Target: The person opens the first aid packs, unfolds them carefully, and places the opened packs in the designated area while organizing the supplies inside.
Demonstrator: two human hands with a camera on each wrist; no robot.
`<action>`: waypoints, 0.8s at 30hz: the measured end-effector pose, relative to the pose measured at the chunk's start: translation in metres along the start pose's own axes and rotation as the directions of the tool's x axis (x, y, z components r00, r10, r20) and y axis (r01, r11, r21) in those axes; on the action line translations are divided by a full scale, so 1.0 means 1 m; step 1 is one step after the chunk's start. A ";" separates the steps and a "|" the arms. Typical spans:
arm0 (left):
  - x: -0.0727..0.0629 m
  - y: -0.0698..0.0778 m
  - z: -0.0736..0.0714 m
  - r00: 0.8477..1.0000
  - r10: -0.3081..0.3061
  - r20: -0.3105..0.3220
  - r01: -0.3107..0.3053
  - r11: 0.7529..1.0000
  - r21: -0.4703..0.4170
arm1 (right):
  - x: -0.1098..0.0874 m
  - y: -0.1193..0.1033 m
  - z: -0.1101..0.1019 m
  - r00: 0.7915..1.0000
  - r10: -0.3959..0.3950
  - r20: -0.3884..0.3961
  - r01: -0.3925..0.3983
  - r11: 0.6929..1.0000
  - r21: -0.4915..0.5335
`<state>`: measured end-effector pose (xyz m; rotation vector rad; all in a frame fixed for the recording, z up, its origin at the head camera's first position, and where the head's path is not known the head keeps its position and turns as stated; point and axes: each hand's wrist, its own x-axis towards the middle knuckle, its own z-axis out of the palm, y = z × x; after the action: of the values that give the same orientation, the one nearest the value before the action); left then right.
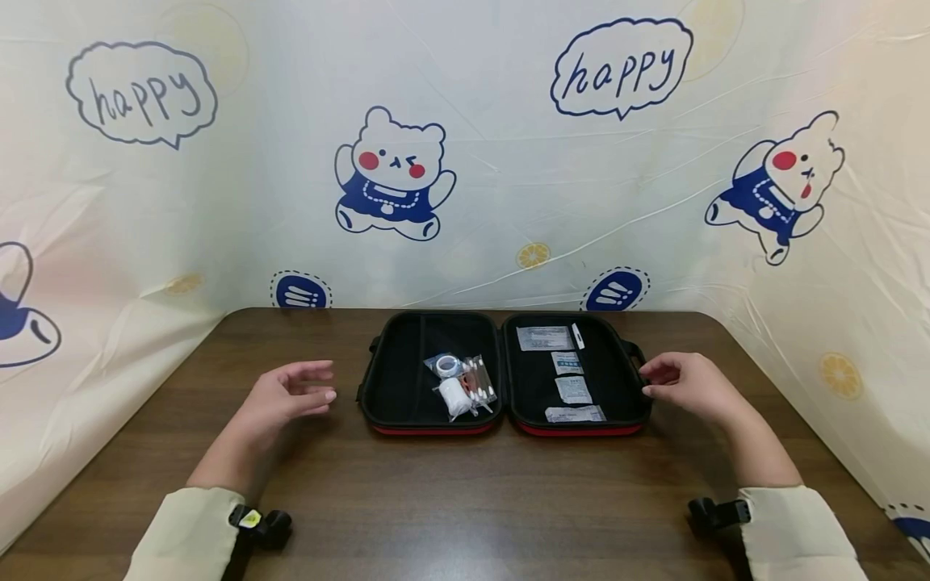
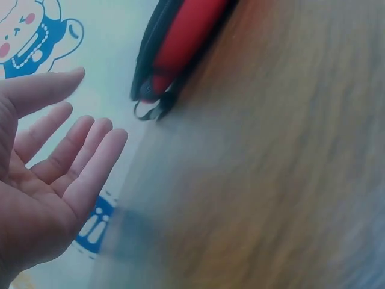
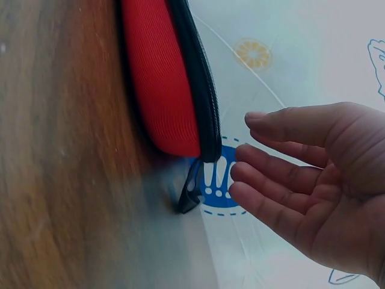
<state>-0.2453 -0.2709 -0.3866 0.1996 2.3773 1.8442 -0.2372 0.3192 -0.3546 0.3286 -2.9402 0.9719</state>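
Note:
A red-and-black zip case [image 1: 392,379] lies unfolded on the table. In its left half are a clear-wrapped tape roll [image 1: 448,365], a bag of white cotton [image 1: 454,398] and a pack of cotton swabs [image 1: 479,386]. The right half holds several flat packets [image 1: 574,390] and a slim white stick [image 1: 577,336]. To the left of the case, my left hand [image 1: 294,391] hovers with relaxed fingers, holding nothing. My right hand [image 1: 686,383] is beside the case's right edge, fingers loosely bent; the right wrist view shows a gap between its fingertips [image 3: 240,171] and the red shell [image 3: 162,78].
The brown wooden table [image 1: 465,500] extends in front of the case. A patterned curtain [image 1: 494,186] hangs behind and along both sides. A black handle [image 1: 634,352] juts from the case's right side. Each wrist wears a strapped camera [image 1: 272,528].

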 end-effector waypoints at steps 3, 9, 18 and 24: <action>-0.002 0.005 -0.004 1.000 -0.005 -0.024 0.007 0.997 0.075 | -0.001 0.003 -0.002 1.000 0.008 -0.016 -0.008 1.000 -0.010; -0.007 0.017 -0.008 0.995 0.043 -0.085 -0.014 0.951 0.310 | -0.002 0.007 -0.005 0.998 0.050 -0.030 -0.050 0.999 -0.008; -0.011 0.029 0.002 0.956 0.270 -0.114 -0.144 0.771 0.620 | 0.001 0.013 -0.003 0.992 0.124 -0.008 -0.124 0.992 0.009; -0.009 0.033 0.017 0.925 0.377 -0.048 -0.237 0.670 0.703 | 0.003 0.015 -0.001 0.989 0.149 0.024 -0.149 0.988 0.030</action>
<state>-0.2320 -0.2482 -0.3589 0.5491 3.2443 0.9750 -0.2438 0.3309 -0.3625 0.1217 -3.0080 1.0391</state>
